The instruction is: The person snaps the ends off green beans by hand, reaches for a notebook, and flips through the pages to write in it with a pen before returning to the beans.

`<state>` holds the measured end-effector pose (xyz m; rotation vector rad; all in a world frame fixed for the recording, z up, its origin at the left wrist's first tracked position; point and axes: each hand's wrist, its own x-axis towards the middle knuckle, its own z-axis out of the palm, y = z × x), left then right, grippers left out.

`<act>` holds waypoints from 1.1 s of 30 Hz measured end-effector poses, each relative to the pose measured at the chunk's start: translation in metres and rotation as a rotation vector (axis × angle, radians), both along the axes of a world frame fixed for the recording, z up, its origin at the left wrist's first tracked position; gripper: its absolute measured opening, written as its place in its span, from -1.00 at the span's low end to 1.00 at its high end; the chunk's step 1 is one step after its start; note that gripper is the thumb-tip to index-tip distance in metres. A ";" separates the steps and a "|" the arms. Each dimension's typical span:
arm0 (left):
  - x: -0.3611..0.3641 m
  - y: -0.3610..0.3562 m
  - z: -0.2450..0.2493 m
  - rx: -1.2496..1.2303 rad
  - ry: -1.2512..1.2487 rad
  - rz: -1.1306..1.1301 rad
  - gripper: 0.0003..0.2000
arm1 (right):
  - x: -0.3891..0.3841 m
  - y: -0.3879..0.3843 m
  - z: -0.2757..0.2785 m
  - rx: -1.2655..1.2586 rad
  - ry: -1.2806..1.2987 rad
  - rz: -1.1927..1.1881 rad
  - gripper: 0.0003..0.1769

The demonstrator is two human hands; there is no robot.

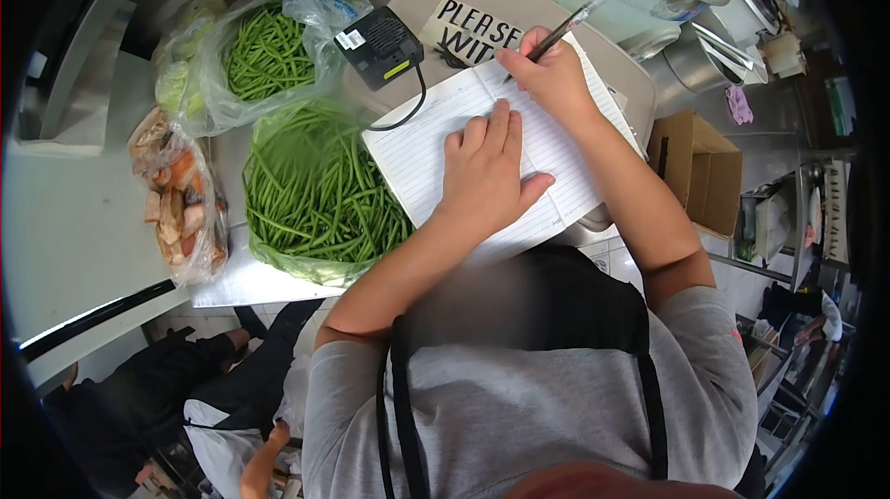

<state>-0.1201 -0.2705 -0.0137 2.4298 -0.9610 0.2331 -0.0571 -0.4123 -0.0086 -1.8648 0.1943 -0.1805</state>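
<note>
My left hand [487, 165] lies flat on an open lined notebook [413, 151], its fingers stretched out. With fingers closed around a pen [565, 26], my right hand [556, 82] rests near the top of the page, the pen's tip at the paper. Several lines of the page look blank, and a few small marks at its lower right are too small to read. Under the notebook is a beige tray or lid [640, 82]. A cardboard sign with black lettering [454, 21] is partly covered by the notebook.
Two plastic bags of green beans [320, 193] stand left of the notebook, beside a bag of brownish chunks [176, 202]. A black device with a cable [380, 46] sits above. A cardboard box [700, 170] is at right. Other people [232, 415] are at lower left.
</note>
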 end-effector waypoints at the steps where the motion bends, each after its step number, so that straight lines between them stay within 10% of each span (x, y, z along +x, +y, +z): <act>1: 0.001 0.000 0.000 -0.003 -0.005 0.002 -0.33 | 0.001 0.001 0.003 0.010 0.015 -0.001 -0.75; 27: 0.003 0.002 -0.002 -0.056 -0.027 0.010 -0.48 | 0.000 0.005 -0.014 -0.077 -0.115 -0.077 -0.70; 33: 0.044 0.063 0.039 -0.439 0.070 0.092 -0.66 | 0.000 0.006 -0.011 -0.046 -0.076 -0.072 -0.71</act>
